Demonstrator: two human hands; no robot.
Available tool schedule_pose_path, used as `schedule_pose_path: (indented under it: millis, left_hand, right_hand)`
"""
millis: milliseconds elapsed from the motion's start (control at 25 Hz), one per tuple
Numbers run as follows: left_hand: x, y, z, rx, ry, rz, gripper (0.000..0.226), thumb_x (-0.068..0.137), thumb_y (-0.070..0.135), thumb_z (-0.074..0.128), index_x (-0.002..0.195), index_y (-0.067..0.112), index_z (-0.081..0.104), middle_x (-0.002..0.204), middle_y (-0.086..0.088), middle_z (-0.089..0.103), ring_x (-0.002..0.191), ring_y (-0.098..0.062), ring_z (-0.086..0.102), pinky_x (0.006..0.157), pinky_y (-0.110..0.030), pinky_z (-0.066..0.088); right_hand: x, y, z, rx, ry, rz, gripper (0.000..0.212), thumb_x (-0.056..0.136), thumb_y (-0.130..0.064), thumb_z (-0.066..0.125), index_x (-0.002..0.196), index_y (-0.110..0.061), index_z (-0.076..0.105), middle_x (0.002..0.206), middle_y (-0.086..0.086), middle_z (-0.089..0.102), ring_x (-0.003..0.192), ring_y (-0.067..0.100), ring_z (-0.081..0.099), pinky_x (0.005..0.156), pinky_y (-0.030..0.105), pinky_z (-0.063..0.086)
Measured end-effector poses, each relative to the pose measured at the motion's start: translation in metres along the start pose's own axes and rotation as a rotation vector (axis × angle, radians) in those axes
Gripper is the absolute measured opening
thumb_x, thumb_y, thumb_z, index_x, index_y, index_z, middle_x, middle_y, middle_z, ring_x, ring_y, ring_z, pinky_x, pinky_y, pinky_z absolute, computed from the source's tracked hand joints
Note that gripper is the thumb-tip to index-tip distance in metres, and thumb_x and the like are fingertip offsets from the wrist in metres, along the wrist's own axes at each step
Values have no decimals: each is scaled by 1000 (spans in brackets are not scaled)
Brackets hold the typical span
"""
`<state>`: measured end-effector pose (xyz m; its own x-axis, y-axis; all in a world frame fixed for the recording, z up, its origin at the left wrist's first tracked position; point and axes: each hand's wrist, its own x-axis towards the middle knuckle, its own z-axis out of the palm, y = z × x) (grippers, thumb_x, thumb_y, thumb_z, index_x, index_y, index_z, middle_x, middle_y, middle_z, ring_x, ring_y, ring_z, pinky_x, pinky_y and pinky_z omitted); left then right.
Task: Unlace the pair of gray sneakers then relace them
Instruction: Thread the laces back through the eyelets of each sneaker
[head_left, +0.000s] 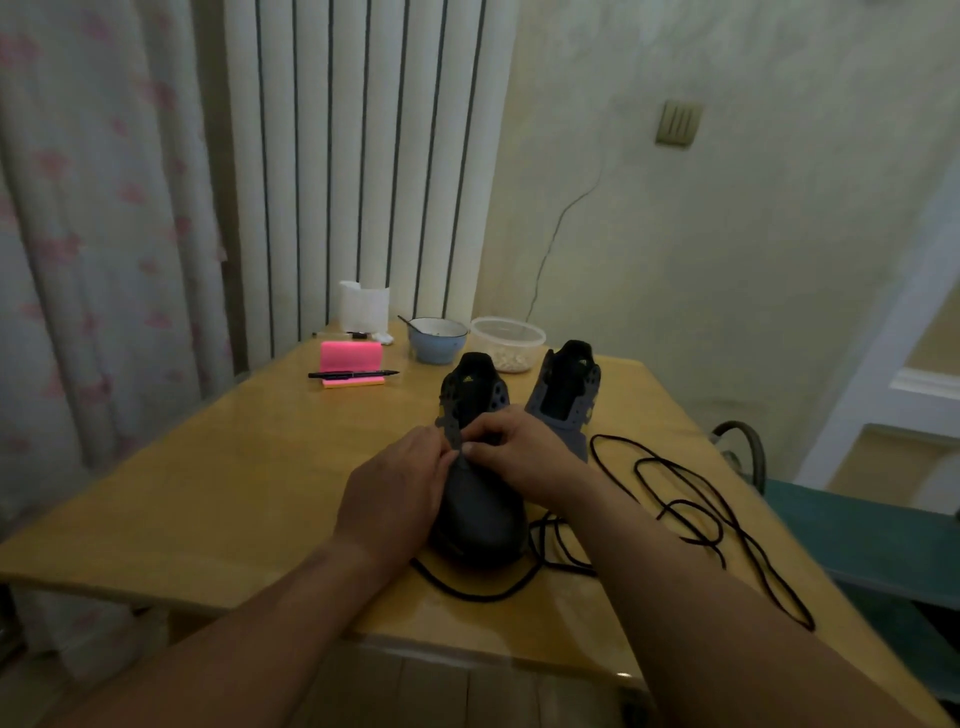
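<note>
Under both my hands stands the near sneaker (478, 514), dark gray, upright, toe toward me, its black tongue rising beyond my knuckles. My left hand (400, 483) and right hand (524, 452) pinch at its lowest eyelets. A black lace (467, 593) curves round its toe, beneath my wrists. Beyond my right hand stands the second sneaker (563, 389), gray, unlaced, tongue up. Right of that hand a loose lace (696, 499) sprawls in open loops on the bench (234, 493).

Left sneaker (478, 499) in front on table (208, 493), right sneaker (563, 395) behind, right. Loose lace (675, 503) further right. Bowl (436, 343), tub (506, 343) behind. Pen (353, 373) on sticky notes (350, 356).
</note>
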<state>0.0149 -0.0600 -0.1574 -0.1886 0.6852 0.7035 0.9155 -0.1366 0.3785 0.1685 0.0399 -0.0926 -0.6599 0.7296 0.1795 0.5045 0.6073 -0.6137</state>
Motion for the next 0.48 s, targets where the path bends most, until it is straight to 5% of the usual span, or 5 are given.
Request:
schedule_pose_path:
  millis: [160,480]
  left_hand:
    - [2,-7,3,-122,-35,-113,21,102,39,60,86,33,48,75,12,53,65,-10,52,54,-37,44]
    - [6,-3,3,-290,-92,-119,20,106,29,55,86,29,55,83,10,55,76,-6,53,64,-38,47]
  right_hand:
    - [0,-5,-6,-17,-41,-34,19,103,-24,64,115,-15,76,98,-19,60,92,-1,57,78,20,45]
    - [6,-8,-23,-126,-177,-1,19,104,-25,62,116,-22,77,105,-11,69,97,6,62,78,21,47]
